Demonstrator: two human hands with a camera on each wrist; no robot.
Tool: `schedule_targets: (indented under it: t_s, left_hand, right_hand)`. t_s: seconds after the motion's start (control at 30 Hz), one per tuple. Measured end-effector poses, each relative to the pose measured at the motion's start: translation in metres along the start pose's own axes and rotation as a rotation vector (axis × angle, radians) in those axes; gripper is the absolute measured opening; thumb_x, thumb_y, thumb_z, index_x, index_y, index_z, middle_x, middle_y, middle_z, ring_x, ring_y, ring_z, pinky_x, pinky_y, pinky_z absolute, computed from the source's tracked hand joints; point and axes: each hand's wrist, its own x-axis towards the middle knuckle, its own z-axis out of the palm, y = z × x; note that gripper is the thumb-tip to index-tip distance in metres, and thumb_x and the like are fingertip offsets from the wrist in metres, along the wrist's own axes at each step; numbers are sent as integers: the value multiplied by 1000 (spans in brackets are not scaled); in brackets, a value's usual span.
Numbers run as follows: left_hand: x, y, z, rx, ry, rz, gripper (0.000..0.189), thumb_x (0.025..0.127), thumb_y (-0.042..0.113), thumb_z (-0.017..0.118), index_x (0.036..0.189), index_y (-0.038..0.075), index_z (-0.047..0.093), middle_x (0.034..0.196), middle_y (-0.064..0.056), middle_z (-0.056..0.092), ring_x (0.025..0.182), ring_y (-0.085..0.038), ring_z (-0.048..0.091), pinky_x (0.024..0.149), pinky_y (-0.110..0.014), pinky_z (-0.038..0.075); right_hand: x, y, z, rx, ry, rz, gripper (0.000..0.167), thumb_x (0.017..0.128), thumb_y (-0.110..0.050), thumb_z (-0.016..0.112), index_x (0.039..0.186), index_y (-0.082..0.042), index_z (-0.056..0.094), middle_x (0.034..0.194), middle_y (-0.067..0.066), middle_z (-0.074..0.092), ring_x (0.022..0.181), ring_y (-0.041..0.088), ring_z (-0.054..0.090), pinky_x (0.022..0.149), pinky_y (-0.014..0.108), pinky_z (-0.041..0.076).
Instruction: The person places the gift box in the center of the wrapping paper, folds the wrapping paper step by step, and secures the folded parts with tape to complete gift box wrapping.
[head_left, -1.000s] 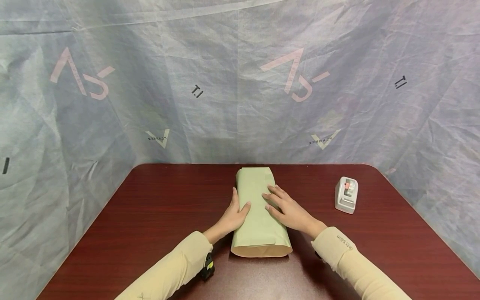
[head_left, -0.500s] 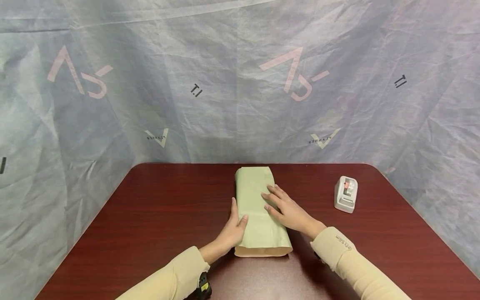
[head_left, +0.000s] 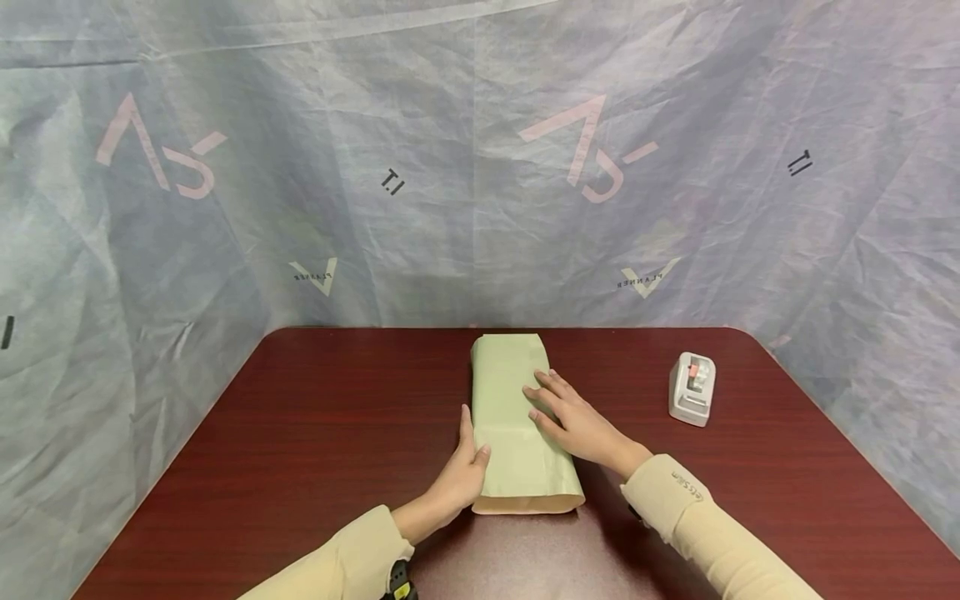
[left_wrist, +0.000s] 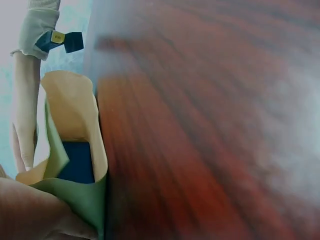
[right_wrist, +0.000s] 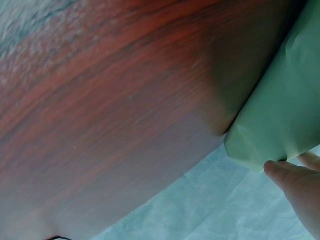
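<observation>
A long sheet of light green paper [head_left: 513, 467] lies wrapped into a flattened sleeve on the table, its tan inside showing at the near end. Within that open end, a dark blue box [left_wrist: 77, 160] is seen in the left wrist view. My left hand [head_left: 452, 483] touches the near left side, with straight fingers along it and the thumb by the top edge. My right hand [head_left: 585, 423] rests on the right side, its fingers spread over the top. In the right wrist view, green paper [right_wrist: 280, 115] runs along the table with fingertips against its upper edge.
A white tape dispenser [head_left: 692, 389] stands at the right rear of the dark red wooden table [head_left: 337, 400]. Grey printed sheeting [head_left: 450, 225] hangs behind the table and along its sides.
My left hand has slid along the paper toward its near end. The open end's left corner has shifted right, narrowing the opening. My right hand has stayed nearly still.
</observation>
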Motion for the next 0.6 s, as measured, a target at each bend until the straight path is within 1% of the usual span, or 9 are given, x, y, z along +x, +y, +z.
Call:
schedule_targets:
  t_s: [0.03, 0.1, 0.2, 0.27, 0.37, 0.43, 0.6]
  left_hand:
    - [0, 0, 0, -3, 0, 3, 67, 99, 8, 29, 143, 9, -22, 151, -17, -18, 139, -35, -10, 109, -57, 3]
    - [1, 1, -1, -7, 5, -15, 68, 100, 13, 32, 144, 9, -20, 151, -17, -16, 139, -35, -8, 109, -57, 4]
    - [5, 3, -4, -17, 31, -73, 72, 99, 27, 36, 145, 9, -16, 152, -18, -12, 139, -37, -3, 108, -58, 6]
    - [12, 3, -7, -13, 50, -126, 74, 98, 37, 37, 146, 9, -12, 152, -19, -7, 139, -37, 0, 108, -58, 7]
    - [28, 6, -13, -2, 63, -181, 74, 97, 43, 35, 147, 9, -8, 153, -19, -3, 140, -37, 1, 109, -57, 8]
    - [41, 7, -16, 10, 53, -202, 73, 97, 43, 33, 147, 9, -8, 153, -17, -3, 140, -35, 0, 110, -56, 8]
    - [71, 10, -23, 43, 38, -211, 72, 98, 42, 31, 147, 10, -11, 153, -16, -5, 141, -32, 0, 111, -52, 10]
  right_hand:
    - [0, 0, 0, 0, 4, -2, 44, 96, -33, 45, 136, -15, 45, 150, 14, 25, 140, 34, 14, 105, 56, 25]
    - [0, 0, 1, -1, 8, -6, 44, 96, -33, 45, 136, -14, 45, 149, 14, 25, 140, 33, 14, 105, 56, 25]
    - [0, 1, 1, 1, 5, -7, 44, 96, -33, 45, 136, -14, 45, 150, 13, 24, 140, 33, 13, 105, 56, 25]
    - [0, 1, 0, 3, -2, -4, 44, 96, -33, 44, 136, -15, 44, 150, 12, 23, 141, 32, 12, 106, 55, 24]
    - [0, 1, 0, 2, -3, -4, 45, 96, -33, 44, 136, -14, 44, 150, 13, 23, 141, 32, 12, 106, 55, 24]
    - [0, 1, 0, 2, -3, -4, 45, 96, -34, 45, 136, -14, 44, 150, 13, 23, 141, 32, 12, 106, 55, 23]
    - [0, 0, -1, 0, -2, -10, 45, 96, -33, 45, 136, -13, 44, 150, 15, 23, 140, 34, 13, 105, 57, 25]
